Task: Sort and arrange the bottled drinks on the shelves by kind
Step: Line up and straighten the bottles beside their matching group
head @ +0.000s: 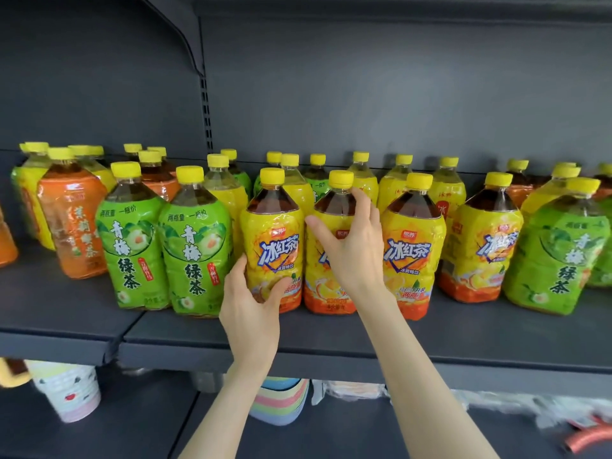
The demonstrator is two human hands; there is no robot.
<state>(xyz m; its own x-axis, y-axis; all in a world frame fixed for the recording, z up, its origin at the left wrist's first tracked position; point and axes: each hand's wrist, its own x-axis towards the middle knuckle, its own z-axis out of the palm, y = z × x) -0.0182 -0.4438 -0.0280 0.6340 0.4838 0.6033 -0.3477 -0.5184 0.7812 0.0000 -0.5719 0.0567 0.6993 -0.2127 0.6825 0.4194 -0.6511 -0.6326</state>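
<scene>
Tea bottles with yellow caps stand in rows on a dark grey shelf (463, 339). My left hand (253, 303) grips the lower part of a yellow iced black tea bottle (273, 226) in the front row. My right hand (354, 246) is wrapped around the shoulder of the neighbouring yellow iced tea bottle (334, 203), just right of the first. Two green plum tea bottles (132, 246) (195, 250) stand to the left. Further yellow bottles (410, 250) (480, 246) and a green one (556, 256) stand to the right.
Orange-labelled bottles (74, 226) sit at the far left, with mixed bottles in the back rows. The lower shelf holds a stack of paper cups (71, 392), stacked pastel bowls (281, 402) and plastic-wrapped goods (530, 409). A shelf upright (205, 111) rises behind.
</scene>
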